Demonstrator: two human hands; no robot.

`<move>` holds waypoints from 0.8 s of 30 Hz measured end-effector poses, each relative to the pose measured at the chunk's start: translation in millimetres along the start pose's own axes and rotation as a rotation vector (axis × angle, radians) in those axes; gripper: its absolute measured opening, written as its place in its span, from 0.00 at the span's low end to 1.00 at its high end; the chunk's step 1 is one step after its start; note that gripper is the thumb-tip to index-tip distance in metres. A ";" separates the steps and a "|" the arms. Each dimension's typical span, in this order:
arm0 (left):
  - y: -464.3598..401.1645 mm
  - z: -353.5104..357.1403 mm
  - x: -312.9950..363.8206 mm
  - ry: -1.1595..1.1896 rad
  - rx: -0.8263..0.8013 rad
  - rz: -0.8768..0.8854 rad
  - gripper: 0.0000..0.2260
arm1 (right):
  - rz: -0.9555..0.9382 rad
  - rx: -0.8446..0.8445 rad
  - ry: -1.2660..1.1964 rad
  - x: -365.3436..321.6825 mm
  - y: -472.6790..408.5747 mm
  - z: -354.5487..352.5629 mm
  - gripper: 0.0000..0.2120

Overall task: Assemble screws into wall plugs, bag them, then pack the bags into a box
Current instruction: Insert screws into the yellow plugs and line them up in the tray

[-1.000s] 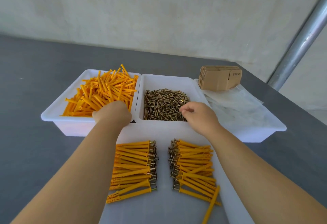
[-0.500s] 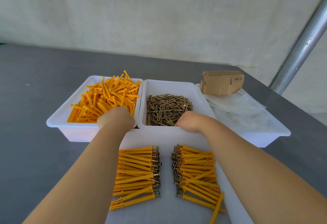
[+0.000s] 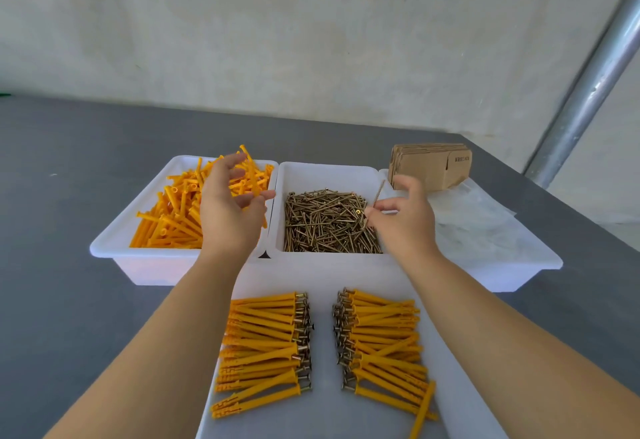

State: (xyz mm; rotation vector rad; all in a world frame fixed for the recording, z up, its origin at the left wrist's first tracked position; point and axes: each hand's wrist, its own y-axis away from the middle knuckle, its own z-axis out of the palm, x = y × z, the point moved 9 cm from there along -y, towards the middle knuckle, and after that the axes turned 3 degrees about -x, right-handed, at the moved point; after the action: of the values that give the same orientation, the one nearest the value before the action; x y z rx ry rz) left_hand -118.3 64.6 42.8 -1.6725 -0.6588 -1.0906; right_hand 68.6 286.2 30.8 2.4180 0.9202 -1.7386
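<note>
Our right hand (image 3: 403,220) pinches thin brass screw (image 3: 378,192); left hand (image 3: 230,208) w/ orange plastic plug (image 3: 255,185), grip unclear; we align tip w/ plug mouth.
</note>
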 end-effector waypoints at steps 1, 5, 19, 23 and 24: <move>2.6 6.3 4.4 0.077 -0.058 0.011 0.30 | 0.001 -0.035 -0.035 -2.6 3.5 0.3 0.29; 18.4 38.4 13.8 0.283 -0.275 -0.062 0.21 | -0.008 -0.131 -0.197 -8.6 23.3 4.8 0.23; 45.9 79.6 12.8 0.024 -0.594 -0.083 0.08 | -0.223 -0.279 -0.191 -24.5 40.8 4.4 0.17; 45.5 78.7 15.3 -0.065 -0.624 -0.003 0.07 | -0.257 -0.315 -0.144 -27.0 43.4 8.3 0.17; 46.0 79.2 15.6 -0.086 -0.632 0.011 0.07 | -0.263 -0.316 -0.142 -27.6 43.5 7.7 0.17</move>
State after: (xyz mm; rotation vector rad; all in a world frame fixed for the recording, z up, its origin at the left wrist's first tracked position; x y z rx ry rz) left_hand -45.6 120.6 28.4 -2.2639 -0.3697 -1.3082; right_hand 77.0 235.3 38.4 2.0250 1.4221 -1.6565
